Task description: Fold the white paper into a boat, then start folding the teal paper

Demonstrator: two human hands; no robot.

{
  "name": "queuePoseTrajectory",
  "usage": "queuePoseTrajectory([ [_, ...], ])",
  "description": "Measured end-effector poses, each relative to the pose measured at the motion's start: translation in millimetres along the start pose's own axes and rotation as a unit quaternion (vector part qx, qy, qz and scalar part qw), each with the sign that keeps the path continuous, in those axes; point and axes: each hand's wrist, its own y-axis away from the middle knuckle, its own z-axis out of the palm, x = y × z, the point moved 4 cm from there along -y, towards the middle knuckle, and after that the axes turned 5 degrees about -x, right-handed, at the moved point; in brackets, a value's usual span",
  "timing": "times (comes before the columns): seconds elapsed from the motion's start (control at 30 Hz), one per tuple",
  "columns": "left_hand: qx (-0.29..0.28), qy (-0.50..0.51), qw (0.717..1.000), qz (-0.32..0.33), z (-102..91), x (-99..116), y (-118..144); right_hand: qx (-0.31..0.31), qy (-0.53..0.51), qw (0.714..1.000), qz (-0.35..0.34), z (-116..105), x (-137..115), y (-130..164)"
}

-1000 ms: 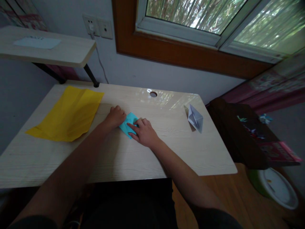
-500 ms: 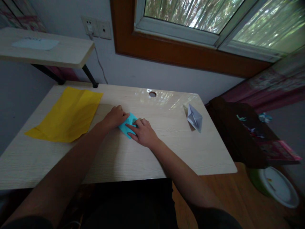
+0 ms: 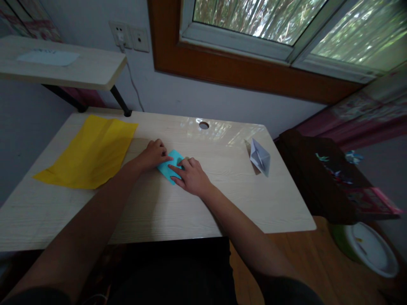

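A small folded sheet of turquoise paper (image 3: 165, 170) lies on the pale desk between my two hands. At its upper left edge is my left hand (image 3: 154, 153), its fingers curled and its thumb reaching onto the paper; the curled fingers hide part of that edge. My right hand (image 3: 192, 176) rests over the paper's right side, with thumb and fingers stretched apart and pressing on it. Part of the sheet is covered by these fingers.
A large yellow sheet (image 3: 92, 154) spreads over the desk's left side. On the right stands a folded white paper shape (image 3: 260, 157). A raised shelf (image 3: 92, 72) overhangs the back left corner. The desk (image 3: 254, 212) has a cable hole (image 3: 204, 125) near its back edge.
My left hand has shifted slightly up and left, and its thumb now lies across the paper's upper edge, baring more turquoise. My right hand has hardly moved.
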Motion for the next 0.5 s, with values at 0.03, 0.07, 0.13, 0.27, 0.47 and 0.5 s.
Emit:
queuePoseTrajectory([
  [0.03,-0.001,-0.004,1.000,-0.002,0.2,0.5,0.2,-0.002,0.000,1.000,0.000,-0.3,-0.2,-0.1],
  [0.07,-0.001,-0.009,1.000,-0.002,0.3,0.8,0.5,-0.003,0.000,1.000,0.001,-0.5,-0.3,-0.1],
  [0.13,0.001,-0.021,1.000,-0.001,0.3,1.0,1.5,-0.006,0.000,1.000,0.004,-0.8,-0.4,-0.3],
  [0.27,0.009,-0.030,0.999,-0.004,0.4,-0.4,3.6,-0.010,-0.001,1.000,0.005,-0.7,-0.7,-0.7],
  [0.47,0.018,-0.009,1.000,-0.011,-0.1,1.6,7.2,-0.013,0.000,1.000,0.006,-0.3,-0.4,-0.8],
  [0.5,0.021,-0.008,1.000,-0.012,-0.5,2.1,7.9,-0.013,0.000,1.000,0.006,-0.4,-0.3,-0.8],
])
